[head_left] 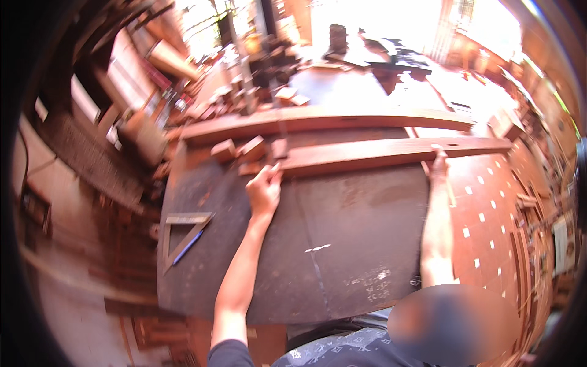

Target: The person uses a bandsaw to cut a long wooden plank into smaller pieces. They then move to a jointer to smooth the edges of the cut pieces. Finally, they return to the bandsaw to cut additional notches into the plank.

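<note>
A long reddish-brown wooden beam [367,154] lies across the dark work table, with a small slot near its right end. My left hand [266,188] is closed, its fingers against the near corner of the beam's left end. Farther right, my right hand [439,165] grips the beam's near side, with a finger or thumb on top. Beside the beam's left end stands a small wooden block [279,148], next to a thin upright strip that looks like a saw blade [280,113]. More wooden offcuts [252,147] sit just left of it.
A second long beam [324,122] lies behind the first. On the dark table [354,232] are a triangular set square [177,235], a blue pen [188,248] and chalk marks. Wood scraps [220,101] are heaped at the back left. Reddish floor with pale spots [483,214] shows at the right.
</note>
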